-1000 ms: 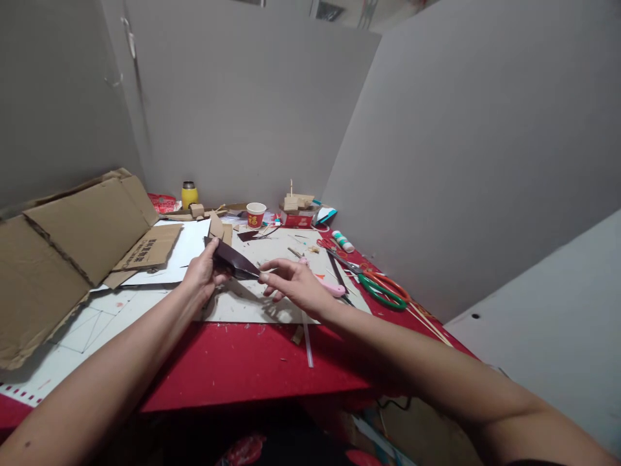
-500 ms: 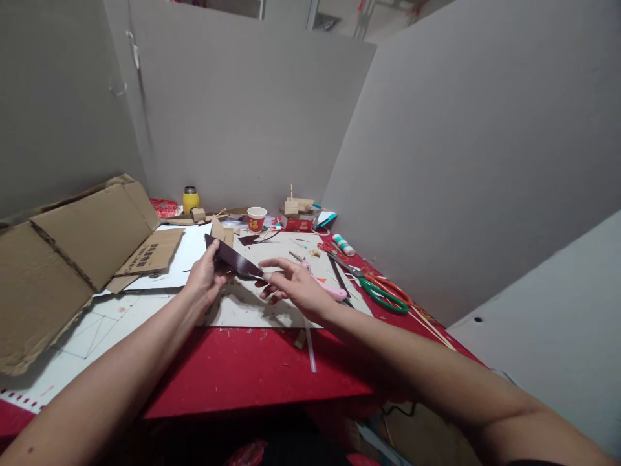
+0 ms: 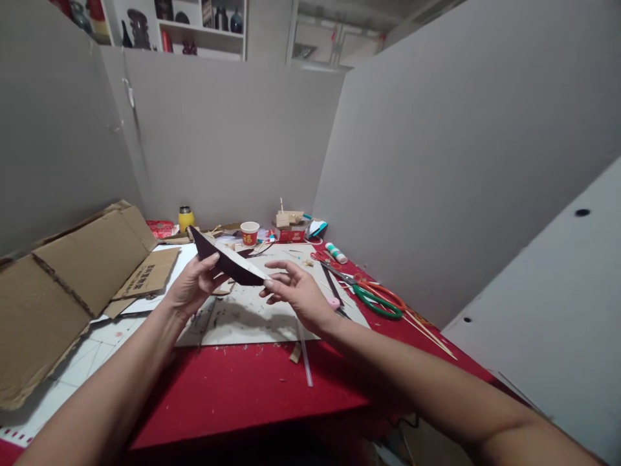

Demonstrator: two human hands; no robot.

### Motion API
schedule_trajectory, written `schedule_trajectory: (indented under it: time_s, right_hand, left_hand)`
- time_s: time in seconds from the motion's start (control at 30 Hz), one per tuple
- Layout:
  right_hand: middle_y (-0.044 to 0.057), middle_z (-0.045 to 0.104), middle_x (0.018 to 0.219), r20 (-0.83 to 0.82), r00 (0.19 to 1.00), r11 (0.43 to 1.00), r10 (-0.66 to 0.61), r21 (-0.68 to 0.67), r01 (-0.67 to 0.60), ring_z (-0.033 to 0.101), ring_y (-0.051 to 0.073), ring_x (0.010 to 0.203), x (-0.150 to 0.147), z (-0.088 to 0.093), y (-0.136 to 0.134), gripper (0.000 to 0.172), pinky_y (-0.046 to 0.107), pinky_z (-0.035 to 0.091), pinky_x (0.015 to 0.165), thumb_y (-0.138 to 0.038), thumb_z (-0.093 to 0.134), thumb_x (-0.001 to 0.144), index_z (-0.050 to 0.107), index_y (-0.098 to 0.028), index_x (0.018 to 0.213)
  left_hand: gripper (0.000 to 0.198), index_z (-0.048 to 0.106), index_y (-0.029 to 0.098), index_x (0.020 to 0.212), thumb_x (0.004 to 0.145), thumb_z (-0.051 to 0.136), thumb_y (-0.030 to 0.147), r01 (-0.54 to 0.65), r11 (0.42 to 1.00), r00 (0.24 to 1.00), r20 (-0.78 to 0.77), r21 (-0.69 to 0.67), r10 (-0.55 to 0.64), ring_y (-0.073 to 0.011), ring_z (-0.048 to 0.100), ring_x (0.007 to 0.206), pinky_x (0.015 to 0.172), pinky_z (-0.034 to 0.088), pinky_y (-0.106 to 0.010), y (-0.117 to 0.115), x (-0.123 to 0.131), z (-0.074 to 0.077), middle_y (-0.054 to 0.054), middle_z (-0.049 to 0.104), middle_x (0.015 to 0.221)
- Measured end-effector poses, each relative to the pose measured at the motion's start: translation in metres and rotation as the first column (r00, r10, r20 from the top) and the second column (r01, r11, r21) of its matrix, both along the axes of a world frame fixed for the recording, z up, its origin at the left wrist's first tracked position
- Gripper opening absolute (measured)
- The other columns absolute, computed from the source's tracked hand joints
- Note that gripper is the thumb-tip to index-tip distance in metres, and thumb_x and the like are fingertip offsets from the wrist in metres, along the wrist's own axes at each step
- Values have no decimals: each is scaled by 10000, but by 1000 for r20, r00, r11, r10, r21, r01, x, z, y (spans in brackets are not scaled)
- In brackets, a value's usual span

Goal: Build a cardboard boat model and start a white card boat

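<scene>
A dark boat-shaped piece, with a pale inner or top face, is held up above the white work sheet. My left hand grips its left part, thumb on the near dark side and fingers underneath. At the pointed right end, my right hand has its thumb against the tip; some fingers curl below while the index finger stays raised. Under and behind my right hand lies a pink-handled tool, mostly hidden.
Folded cardboard leans at the left. Large scissors with orange and green handles, a glue stick and thin sticks lie at the right. A paper cup, yellow bottle and red box stand behind.
The dark piece has been tilted, so its pale face now shows along the top. Both hands remain on it. The camera view has tipped up, showing shelves beyond the partition.
</scene>
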State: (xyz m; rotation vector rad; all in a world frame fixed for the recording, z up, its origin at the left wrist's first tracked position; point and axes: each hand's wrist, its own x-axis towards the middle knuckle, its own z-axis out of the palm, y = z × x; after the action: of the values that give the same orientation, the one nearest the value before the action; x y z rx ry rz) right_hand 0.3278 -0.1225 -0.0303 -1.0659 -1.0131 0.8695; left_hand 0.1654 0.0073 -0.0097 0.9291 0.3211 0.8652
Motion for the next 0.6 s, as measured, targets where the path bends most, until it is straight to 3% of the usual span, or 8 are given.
schedule_trajectory:
  time_s: [0.13,0.27,0.4,0.53,0.6]
  right_hand:
    - [39,687,927,24,999,1000,-27,17,27,660,151,753,7,0,-5,395,292,547,669,-306,775,649,637,-179,997]
    - [24,698,897,155,981,990,-113,99,98,631,138,732,18,-1,-11,350,315,547,721,-301,766,666,687,-198,991]
    - [38,694,935,262,952,984,-157,128,127,632,151,764,32,-2,-18,309,302,530,713,-283,740,699,711,-197,994]
    - [53,697,944,337,937,995,-90,70,70,644,166,774,44,-7,-20,343,309,529,714,-290,718,724,698,-182,1049]
    - [74,689,1044,359,932,999,-50,33,40,655,189,851,49,-8,-20,392,331,532,770,-302,724,722,684,-181,1092]
  left_hand:
    - [336,675,205,972,658,749,108,116,981,993,-29,157,-113,-233,624,1021,898,515,-378,0,-9,5,-52,698,1041]
    - [419,688,171,1006,602,773,98,203,949,972,-168,239,-165,-266,651,952,902,503,-422,1,-13,4,-97,714,979]
    - [459,686,172,1001,564,773,63,236,936,953,-252,260,-171,-260,670,866,831,528,-417,1,-12,0,-117,718,961]
    - [498,662,190,1052,589,734,21,278,933,934,-293,229,-206,-229,673,852,819,529,-368,-1,-8,-4,-101,712,992]
    - [524,651,198,1081,600,715,0,291,932,923,-322,219,-212,-215,674,848,808,527,-332,-4,-5,-6,-91,709,1000]
